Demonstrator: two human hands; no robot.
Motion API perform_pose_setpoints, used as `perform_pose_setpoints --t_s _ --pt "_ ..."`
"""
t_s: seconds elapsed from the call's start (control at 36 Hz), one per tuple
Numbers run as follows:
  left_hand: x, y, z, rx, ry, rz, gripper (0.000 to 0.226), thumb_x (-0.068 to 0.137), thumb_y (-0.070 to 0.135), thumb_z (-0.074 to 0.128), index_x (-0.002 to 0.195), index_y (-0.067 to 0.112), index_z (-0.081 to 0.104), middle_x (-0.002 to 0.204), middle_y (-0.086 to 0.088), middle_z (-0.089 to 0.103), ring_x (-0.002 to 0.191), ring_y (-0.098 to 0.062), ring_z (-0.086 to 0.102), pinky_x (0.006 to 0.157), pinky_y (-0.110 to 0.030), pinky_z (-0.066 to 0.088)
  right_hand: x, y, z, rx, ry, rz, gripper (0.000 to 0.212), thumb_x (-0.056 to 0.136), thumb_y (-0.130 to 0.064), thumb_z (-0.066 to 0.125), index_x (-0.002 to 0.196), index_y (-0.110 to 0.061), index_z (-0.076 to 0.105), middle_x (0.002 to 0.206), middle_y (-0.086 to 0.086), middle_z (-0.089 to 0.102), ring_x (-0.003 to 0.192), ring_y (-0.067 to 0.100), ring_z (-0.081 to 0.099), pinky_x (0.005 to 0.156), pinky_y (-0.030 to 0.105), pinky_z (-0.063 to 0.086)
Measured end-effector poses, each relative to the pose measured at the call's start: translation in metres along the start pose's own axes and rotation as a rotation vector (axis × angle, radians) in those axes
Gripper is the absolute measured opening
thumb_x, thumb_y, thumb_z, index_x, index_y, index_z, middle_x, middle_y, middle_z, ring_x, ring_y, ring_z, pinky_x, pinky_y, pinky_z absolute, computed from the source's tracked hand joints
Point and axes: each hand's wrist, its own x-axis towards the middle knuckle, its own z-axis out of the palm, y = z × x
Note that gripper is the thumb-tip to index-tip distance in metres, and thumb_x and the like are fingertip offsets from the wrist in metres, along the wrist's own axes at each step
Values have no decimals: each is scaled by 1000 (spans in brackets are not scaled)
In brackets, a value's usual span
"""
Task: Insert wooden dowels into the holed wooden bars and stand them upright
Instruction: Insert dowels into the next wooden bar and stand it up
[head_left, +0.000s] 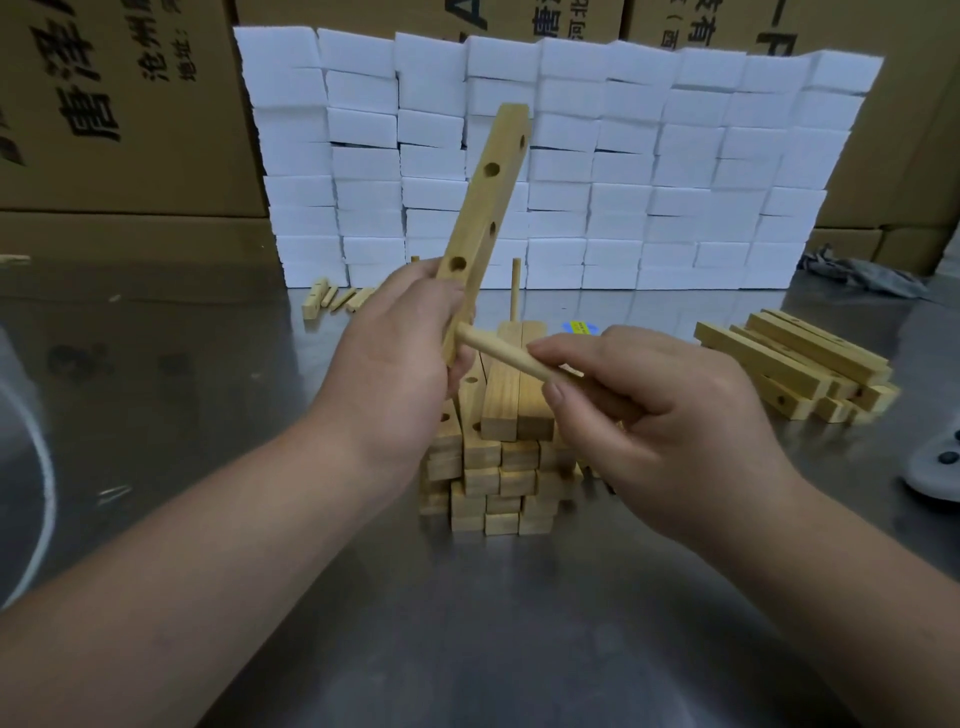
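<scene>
Above the stack (498, 467), the left hand (400, 353) grips a tilted bar (485, 218). The right hand (660, 410) pinches a dowel (498, 353), whose tip meets the bar's lower end.

— What colour is the bar (485, 208) you've got?
— Pale yellowish wood with a faint straight grain, and its holes look dark. My dowel (498, 353) is the same pale wood, a shade lighter.
— And around you?
— The foam blocks (623, 156) are plain white. The cardboard boxes (104, 104) are brown with black printed characters. My table (467, 649) is dull grey metal, with a blue-and-yellow sticker (579, 327) and a grey cloth (862, 275).
</scene>
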Motion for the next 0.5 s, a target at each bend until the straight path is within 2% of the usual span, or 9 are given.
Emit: perform_pose_setpoints --t_s 0.11,0.19,0.25,0.33,0.5 --pt "-5 2 1 69 -55 56 32 97 17 30 70 11 45 47 9 44 39 -1 39 40 -10 34 0 -1 -1 -10 -17 -18 27 80 -21 51 95 -14 73 62 -5 57 60 9 48 50 29 43" --pt "-8 3 2 116 -52 111 34 98 14 29 67 14 43 59 -2 39 37 -1 37 39 -8 31 0 -1 -2 4 -30 -8 27 79 -21 52 94 -14 73 62 -10 52 59 5 45 50 28 43" --pt "-9 2 1 125 -63 126 36 99 15 28 67 17 45 65 -6 37 42 -2 38 39 -9 31 0 -1 -4 14 -45 -18 22 80 -22 61 95 -13 73 64 -9 56 59 3 47 50 28 47" --pt "-9 0 0 135 -84 130 36 99 18 30 71 23 51 65 -4 37 48 -4 39 40 -9 33 1 0 -6 -13 -69 -42 21 79 -22 67 96 -11 73 66 0 65 59 15 59 50 36 51" --pt "-9 0 -1 156 -108 128 43 98 14 31 59 22 47 61 -2 36 51 -7 37 41 -11 33 1 0 -7 -106 -50 -141 23 83 -23 59 95 -10 74 59 4 61 50 19 54 40 35 47"
